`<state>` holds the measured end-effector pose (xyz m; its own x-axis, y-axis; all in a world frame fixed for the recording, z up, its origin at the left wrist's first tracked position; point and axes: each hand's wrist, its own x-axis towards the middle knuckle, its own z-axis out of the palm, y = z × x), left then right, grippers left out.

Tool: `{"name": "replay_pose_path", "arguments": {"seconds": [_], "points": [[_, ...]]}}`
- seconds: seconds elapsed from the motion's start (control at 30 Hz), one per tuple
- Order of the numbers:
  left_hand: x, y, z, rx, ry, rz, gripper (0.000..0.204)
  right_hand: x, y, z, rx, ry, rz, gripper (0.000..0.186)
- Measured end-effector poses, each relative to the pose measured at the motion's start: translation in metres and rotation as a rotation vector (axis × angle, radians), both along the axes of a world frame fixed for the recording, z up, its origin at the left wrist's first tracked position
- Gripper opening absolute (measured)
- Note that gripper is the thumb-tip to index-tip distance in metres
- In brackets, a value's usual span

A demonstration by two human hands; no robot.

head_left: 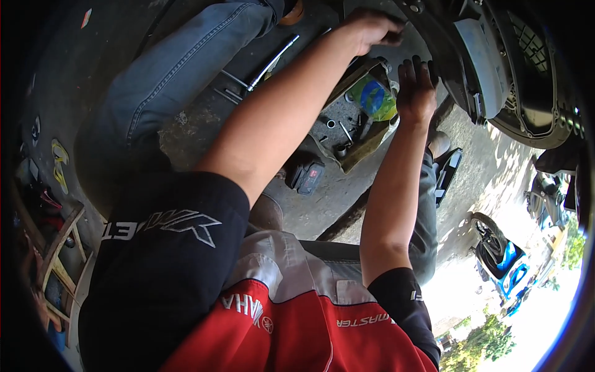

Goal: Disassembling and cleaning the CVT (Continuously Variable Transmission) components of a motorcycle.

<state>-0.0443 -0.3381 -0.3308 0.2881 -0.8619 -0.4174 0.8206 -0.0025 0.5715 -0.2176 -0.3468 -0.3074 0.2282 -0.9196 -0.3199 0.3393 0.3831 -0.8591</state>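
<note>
Far left: a wooden frame [52, 248] stands at the rim of the view; a yellow-and-white item [59, 164] lies on the dark floor just above it. Next, a bent leg in blue jeans [186, 62] reaches up toward the top edge. To its right, a long silver tool [273, 62] lies on the floor, slanted, beside shorter metal rods. Below and to the right, a black block-shaped pack [307, 178] rests near a shallow tray [369, 147]. Tray contents: a ring-shaped metal part [331, 124], other small parts, and a blue, yellow and green packet [375, 99] toward its upper right.

Left hand [375, 31]: above the tray, fingers bent toward the motorcycle; grip cannot be determined. Right hand [415, 93]: just right of the tray, open, fingers extended; contact with the motorcycle unclear. Below it, a flat black object [449, 177] lies on the floor. Motorcycle [477, 68]: upper right, immediately beside both hands. Far right, a blue motorcycle [511, 273] stands in bright light.
</note>
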Motion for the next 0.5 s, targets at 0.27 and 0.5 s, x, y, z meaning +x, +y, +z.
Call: {"name": "replay_pose_path", "arguments": {"seconds": [0.27,0.5], "points": [[-0.029,0.148,-0.031,0.325,-0.698,-0.758,0.019,0.015,-0.001,-0.002,-0.174,-0.124,0.036,0.035],[-0.038,0.158,-0.047,0.250,-1.146,-1.264,0.018,-0.067,0.062,-0.016,-0.040,0.157,0.185,0.025]]}}
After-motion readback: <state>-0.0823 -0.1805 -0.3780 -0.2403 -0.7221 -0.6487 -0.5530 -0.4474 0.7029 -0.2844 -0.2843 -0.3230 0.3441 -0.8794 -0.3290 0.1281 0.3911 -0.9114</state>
